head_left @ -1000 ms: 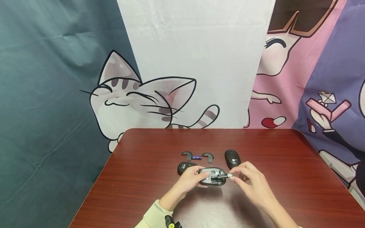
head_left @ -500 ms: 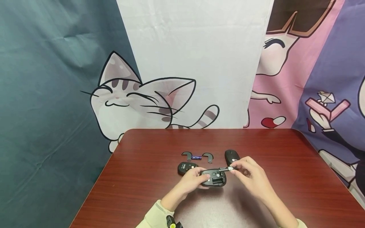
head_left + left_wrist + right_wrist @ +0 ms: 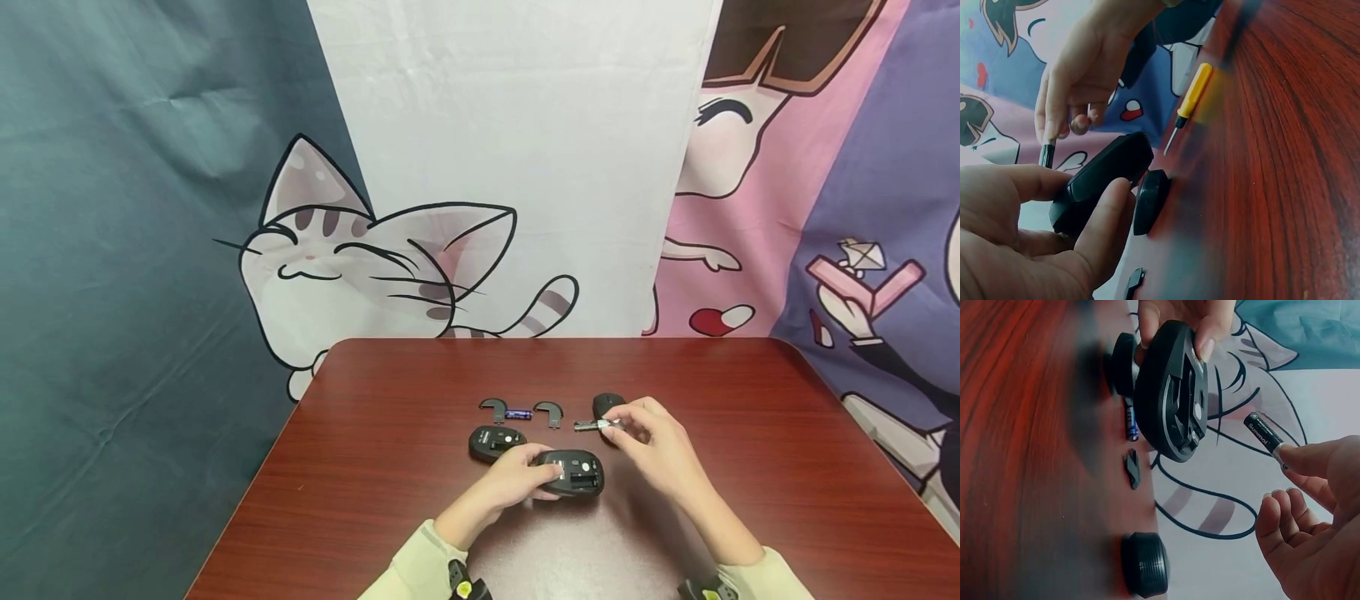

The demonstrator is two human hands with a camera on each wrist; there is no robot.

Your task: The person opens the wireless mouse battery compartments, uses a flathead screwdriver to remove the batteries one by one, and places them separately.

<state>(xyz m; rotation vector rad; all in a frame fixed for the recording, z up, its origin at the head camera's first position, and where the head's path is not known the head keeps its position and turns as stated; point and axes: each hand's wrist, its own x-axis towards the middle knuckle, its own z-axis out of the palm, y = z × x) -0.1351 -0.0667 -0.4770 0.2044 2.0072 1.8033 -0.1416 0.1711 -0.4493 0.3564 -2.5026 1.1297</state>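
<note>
My left hand [image 3: 517,477] grips a black computer mouse [image 3: 572,460] above the table, its underside facing up. The battery slot [image 3: 1183,403] of that mouse is uncovered, and no battery shows in it. Between thumb and fingertips, my right hand [image 3: 662,446] pinches a black battery [image 3: 1262,430] with a silver end. In the head view this battery [image 3: 587,426] is held up and right of the gripped mouse, apart from it. The left wrist view shows the gripped mouse [image 3: 1110,172] from its side, with the slot hidden.
A second mouse [image 3: 489,443] lies underside up behind my left hand. Another mouse [image 3: 606,405] sits behind my right hand, partly covered. Two curved battery covers [image 3: 497,405] flank a purple-blue battery [image 3: 518,414]. A yellow screwdriver [image 3: 1195,94] lies on the table [image 3: 360,467].
The battery in my right hand has come away from the mouse's slot and moved up, toward the far right mouse. My left hand has shifted the gripped mouse slightly right.
</note>
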